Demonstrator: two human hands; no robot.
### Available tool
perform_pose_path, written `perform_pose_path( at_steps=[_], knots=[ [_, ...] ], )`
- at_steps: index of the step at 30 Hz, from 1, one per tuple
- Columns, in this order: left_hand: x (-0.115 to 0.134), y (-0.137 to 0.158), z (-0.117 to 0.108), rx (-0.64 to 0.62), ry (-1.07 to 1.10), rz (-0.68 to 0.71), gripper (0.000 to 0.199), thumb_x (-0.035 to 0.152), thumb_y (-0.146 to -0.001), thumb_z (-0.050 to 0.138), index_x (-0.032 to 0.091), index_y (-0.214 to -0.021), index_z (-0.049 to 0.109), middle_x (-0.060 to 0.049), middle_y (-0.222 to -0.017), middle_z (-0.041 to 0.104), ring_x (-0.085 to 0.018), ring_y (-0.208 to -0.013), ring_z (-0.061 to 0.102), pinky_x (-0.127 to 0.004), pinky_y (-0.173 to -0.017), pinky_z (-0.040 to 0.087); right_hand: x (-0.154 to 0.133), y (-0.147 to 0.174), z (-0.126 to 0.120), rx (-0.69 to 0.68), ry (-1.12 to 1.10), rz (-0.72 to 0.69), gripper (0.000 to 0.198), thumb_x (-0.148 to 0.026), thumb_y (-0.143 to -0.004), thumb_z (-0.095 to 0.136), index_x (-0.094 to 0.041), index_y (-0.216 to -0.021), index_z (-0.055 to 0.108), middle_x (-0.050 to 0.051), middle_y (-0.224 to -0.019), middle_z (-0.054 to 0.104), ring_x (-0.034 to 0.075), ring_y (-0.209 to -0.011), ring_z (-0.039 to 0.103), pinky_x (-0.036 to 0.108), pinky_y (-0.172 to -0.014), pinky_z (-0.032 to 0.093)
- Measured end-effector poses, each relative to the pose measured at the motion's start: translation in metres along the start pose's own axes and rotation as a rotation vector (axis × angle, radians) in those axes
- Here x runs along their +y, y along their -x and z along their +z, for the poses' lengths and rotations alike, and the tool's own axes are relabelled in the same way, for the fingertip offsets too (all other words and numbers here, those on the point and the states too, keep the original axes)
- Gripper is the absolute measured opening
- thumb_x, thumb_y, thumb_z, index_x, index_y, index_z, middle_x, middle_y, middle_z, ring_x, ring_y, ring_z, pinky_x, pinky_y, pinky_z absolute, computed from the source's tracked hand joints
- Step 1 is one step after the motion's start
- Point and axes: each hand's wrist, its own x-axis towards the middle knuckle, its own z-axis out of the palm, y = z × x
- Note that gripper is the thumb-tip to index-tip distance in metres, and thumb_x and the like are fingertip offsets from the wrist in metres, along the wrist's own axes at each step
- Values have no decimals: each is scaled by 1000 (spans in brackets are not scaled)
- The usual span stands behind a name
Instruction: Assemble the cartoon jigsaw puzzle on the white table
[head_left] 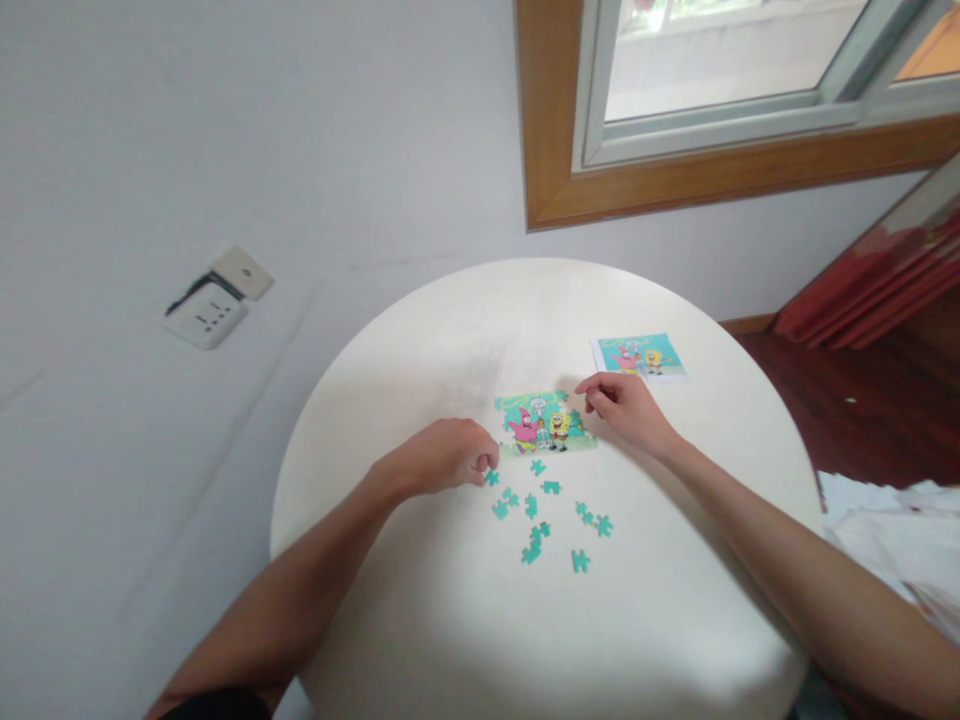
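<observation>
A partly assembled jigsaw puzzle (538,425) with cartoon figures on a teal ground lies on the round white table (420,620); its left and right borders are uneven. At its lower left corner is my left hand (450,455), fingers curled, the fingertips at a small teal puzzle piece (492,478). My right hand (622,405) hovers by the puzzle's right side, index finger stretched out apart from the thumb, the other fingers bent; no piece shows in it. Several loose teal pieces, among them one puzzle piece (580,560) lying nearest me, are scattered below the puzzle.
A reference picture (652,352) with the same cartoon lies beyond my right hand. The table's far edge is close to the wall, which has a loose power socket (206,312). A wood-framed window (551,190) is above; a red curtain (862,275) hangs at the right.
</observation>
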Motion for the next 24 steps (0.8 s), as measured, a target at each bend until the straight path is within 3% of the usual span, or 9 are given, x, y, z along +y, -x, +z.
perform_pose_path(
  at_steps=[8, 13, 16, 20, 24],
  knots=[
    [7, -5, 2, -39, -56, 19, 9, 13, -75, 70, 20, -79, 67, 3, -75, 66, -14, -74, 59, -24, -67, 34, 4, -1, 2, -7, -24, 1, 25, -20, -80, 46, -15, -88, 69, 2, -65, 66, 13, -57, 55, 26, -58, 41],
    [9, -3, 4, -34, -24, 82, 11, 10, -74, 67, 20, -79, 63, 1, -86, 63, -14, -78, 57, -23, -65, 33, 7, -3, 2, 0, -35, -8, 26, -20, -81, 45, -14, -89, 69, 2, -65, 66, 13, -57, 55, 26, -57, 41],
    [6, -2, 7, -22, 19, 122, 12, 7, -74, 61, 19, -75, 58, 3, -76, 58, -13, -70, 53, -23, -63, 32, 8, -3, 2, 8, -34, -7, 26, -20, -81, 46, -15, -89, 69, 2, -65, 65, 13, -55, 53, 26, -55, 39],
    [6, -6, 6, 38, 101, 187, 12, 7, -77, 56, 18, -72, 53, 4, -65, 50, -11, -61, 45, -24, -60, 30, 8, -3, 1, 13, -35, -10, 25, -21, -81, 47, -14, -89, 70, 2, -64, 66, 12, -55, 53, 26, -55, 39],
    [8, -12, 2, 156, 203, 221, 10, 9, -83, 53, 17, -82, 60, 2, -72, 58, -11, -64, 50, -22, -63, 35, 7, -3, 1, 22, -44, -13, 25, -21, -80, 47, -14, -89, 69, 2, -64, 66, 13, -55, 54, 26, -56, 40]
  ],
)
